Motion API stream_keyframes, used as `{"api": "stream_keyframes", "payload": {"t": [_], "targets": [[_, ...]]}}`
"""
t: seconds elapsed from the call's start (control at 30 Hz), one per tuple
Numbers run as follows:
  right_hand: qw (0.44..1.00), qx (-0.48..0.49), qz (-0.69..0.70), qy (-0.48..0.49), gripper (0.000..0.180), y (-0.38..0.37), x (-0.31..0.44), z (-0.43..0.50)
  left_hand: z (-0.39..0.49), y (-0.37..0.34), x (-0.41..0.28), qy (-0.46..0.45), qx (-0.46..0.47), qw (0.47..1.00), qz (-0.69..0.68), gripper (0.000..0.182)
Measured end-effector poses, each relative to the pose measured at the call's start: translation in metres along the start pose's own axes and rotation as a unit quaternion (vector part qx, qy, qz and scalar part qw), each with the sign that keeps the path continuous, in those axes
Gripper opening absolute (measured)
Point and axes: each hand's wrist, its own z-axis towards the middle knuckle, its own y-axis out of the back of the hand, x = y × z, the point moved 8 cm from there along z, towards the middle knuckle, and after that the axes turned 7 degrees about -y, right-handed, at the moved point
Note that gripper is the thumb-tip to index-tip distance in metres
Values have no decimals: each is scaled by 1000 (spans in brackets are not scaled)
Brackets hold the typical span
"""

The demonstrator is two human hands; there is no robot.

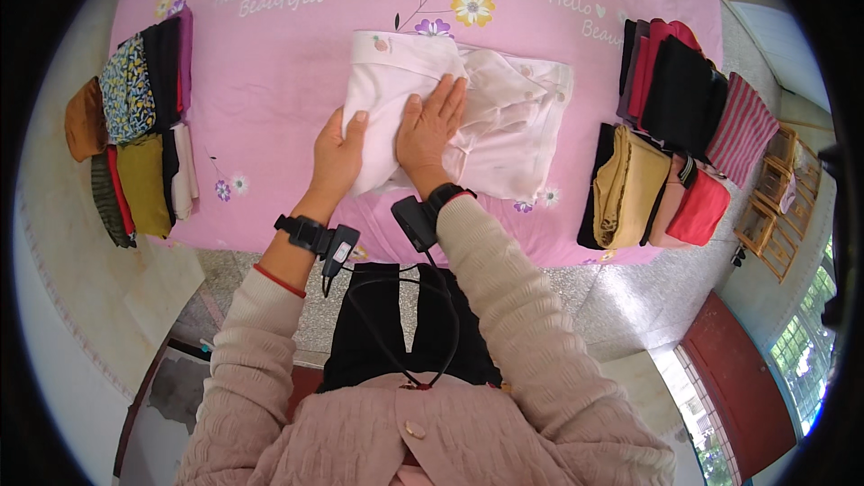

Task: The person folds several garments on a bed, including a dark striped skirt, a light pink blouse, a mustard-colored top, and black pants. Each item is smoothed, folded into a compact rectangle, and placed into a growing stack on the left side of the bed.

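A white garment (513, 142) with small printed motifs and buttons lies partly folded on the pink floral bed sheet (270, 81). Its left part is folded flat, while the right part is rumpled. My left hand (339, 152) is at the garment's left edge, thumb on top and the other fingers partly hidden beside or under the cloth. My right hand (432, 125) lies flat on the middle of the garment, palm down, its fingers pointing away from me. Both wrists wear black straps with small devices and cables.
Folded clothes, among them an olive piece (143, 182) and a patterned piece (128, 88), stand at the bed's left edge. More stacks, with a black garment (682, 94), a tan one (628, 189) and a striped one (742, 128), lie on the right. A wooden rack (776, 202) stands beyond.
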Motion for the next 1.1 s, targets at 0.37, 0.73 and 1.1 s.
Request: {"api": "stream_keyframes", "payload": {"t": [0.37, 0.73, 1.1], "targets": [[829, 308, 415, -214, 59, 30, -26, 0, -45, -102, -95, -162, 122, 954, 220, 51], [901, 190, 314, -230, 60, 138, -134, 51, -69, -237, -46, -243, 317, 874, 278, 52], [822, 306, 250, -411, 75, 91, -169, 22, -32, -117, 40, 72, 37, 996, 23, 70]]}}
